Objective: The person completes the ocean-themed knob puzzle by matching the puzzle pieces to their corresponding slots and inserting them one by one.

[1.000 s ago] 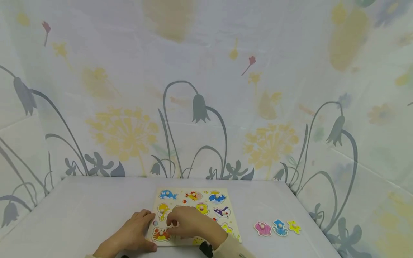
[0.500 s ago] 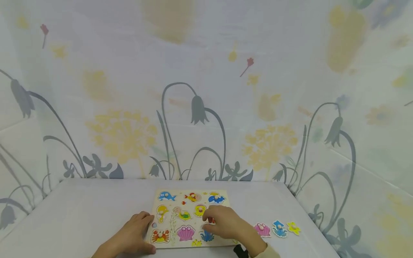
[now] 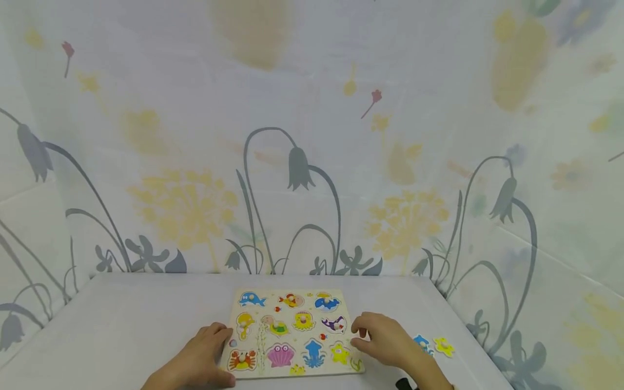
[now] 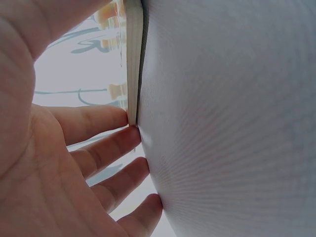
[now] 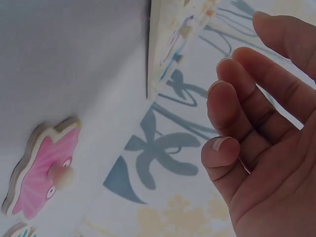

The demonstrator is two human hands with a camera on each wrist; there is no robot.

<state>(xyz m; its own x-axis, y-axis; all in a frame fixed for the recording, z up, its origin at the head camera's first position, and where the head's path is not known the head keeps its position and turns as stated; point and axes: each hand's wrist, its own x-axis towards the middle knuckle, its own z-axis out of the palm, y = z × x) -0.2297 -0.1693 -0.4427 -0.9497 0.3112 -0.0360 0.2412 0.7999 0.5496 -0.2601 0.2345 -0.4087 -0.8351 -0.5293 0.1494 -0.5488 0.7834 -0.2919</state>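
Note:
A pale wooden peg puzzle board with sea animals lies on the table. My left hand rests at its left edge, fingers spread; in the left wrist view a fingertip touches the board's side. My right hand hovers just right of the board, fingers loosely bent and holding nothing. Below it in the right wrist view lies a pink shell piece with a round knob, hidden behind the hand in the head view. A blue squid piece, partly covered, and a yellow starfish piece lie to the right.
Knobbed pieces such as the crab and the octopus sit in the board. Its shell picture, squid picture and starfish picture show no knobs. A flower-printed curtain stands behind the white table.
My right hand has moved rightward from over the board's lower left, across it, to beyond its right edge, uncovering the lower row. My left hand stays at the left edge.

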